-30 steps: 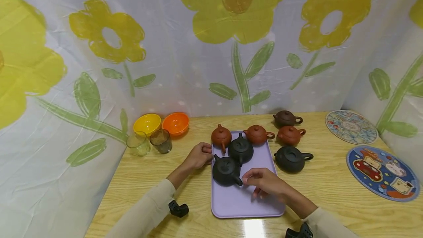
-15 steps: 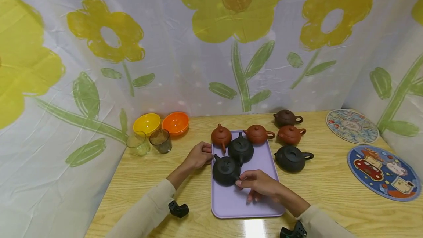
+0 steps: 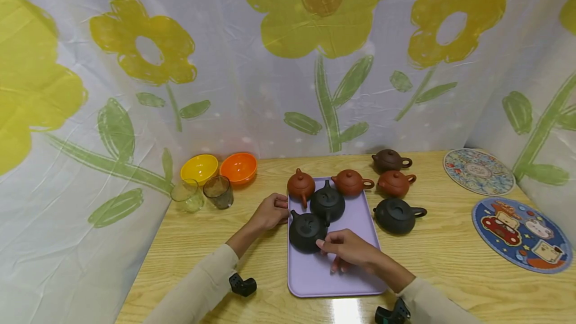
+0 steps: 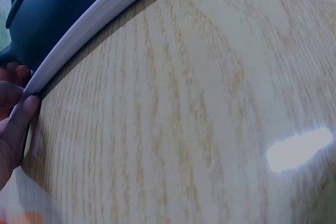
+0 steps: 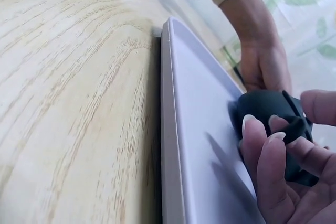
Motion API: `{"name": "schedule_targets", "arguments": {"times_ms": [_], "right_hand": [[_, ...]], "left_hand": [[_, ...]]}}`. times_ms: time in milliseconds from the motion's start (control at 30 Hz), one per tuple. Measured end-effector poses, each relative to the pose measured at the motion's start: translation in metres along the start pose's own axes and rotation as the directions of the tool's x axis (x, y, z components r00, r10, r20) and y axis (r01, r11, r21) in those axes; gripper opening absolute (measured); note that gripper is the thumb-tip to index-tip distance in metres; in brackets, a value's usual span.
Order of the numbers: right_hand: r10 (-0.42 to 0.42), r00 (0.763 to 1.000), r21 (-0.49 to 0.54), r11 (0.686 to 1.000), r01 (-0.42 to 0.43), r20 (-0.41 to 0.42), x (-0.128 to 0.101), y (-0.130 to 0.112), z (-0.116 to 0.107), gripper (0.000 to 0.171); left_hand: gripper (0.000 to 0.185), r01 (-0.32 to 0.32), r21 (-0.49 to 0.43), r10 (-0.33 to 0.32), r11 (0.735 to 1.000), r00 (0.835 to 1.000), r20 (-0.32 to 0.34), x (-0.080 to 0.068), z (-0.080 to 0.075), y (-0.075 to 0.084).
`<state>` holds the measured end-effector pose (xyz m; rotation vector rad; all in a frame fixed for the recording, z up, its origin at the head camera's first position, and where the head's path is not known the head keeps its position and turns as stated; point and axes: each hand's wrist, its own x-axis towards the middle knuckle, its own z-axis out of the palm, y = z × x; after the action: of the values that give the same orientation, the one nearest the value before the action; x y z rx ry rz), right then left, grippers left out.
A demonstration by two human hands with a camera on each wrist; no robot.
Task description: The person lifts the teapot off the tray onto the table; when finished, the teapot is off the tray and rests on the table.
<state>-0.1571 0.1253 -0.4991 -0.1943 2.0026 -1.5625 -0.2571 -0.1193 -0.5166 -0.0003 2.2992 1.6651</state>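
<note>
A lilac tray [image 3: 315, 279] lies on the wooden table with black and reddish-brown teapots on it. The front black teapot [image 3: 303, 234] has its handle toward my right hand [image 3: 351, 250], whose fingers grip that handle; the right wrist view shows fingertips around the handle [image 5: 294, 128]. My left hand [image 3: 270, 212] pinches the tray's left rim, with the fingers against the rim [image 4: 79, 30] in the left wrist view. Behind sits a second black teapot [image 3: 327, 205], close to the first. Two reddish teapots, one at left [image 3: 300, 184] and one at right [image 3: 350, 183], occupy the tray's far end.
Right of the tray stand a dark brown teapot [image 3: 387, 161], a reddish teapot [image 3: 393, 185] and a black teapot [image 3: 395, 217]. Two round mats, one floral [image 3: 479, 171] and one blue [image 3: 522, 236], lie farther right. Back left are yellow [image 3: 199, 169] and orange [image 3: 238, 168] bowls and two glasses [image 3: 219, 193].
My right hand has moved left from beside the front black teapot's handle and taken hold of it. The left hand stays at the tray's rim, and the teapots keep their places.
</note>
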Motion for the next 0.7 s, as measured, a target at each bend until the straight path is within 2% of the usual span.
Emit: {"name": "schedule_targets", "arguments": {"times_ms": [167,367,700], "right_hand": [[-0.013,0.999,-0.02,1.0,0.012,-0.037,0.0032,-0.0006,0.0032,0.052],[-0.035,0.996,-0.016,0.999,0.034,-0.077,0.0047,0.0009,0.0038,0.05],[-0.065,0.996,-0.019,0.998,0.063,-0.057,-0.0026,-0.0005,-0.0006,0.047]], "left_hand": [[0.04,-0.001,0.012,0.001,1.0,1.0,0.008,-0.0001,-0.0004,-0.0005],[0.039,-0.009,0.004,0.009,1.0,1.0,0.012,0.0004,-0.0005,-0.0015],[0.041,0.005,-0.01,-0.004,1.0,1.0,0.007,0.0018,-0.0012,-0.0016]]}}
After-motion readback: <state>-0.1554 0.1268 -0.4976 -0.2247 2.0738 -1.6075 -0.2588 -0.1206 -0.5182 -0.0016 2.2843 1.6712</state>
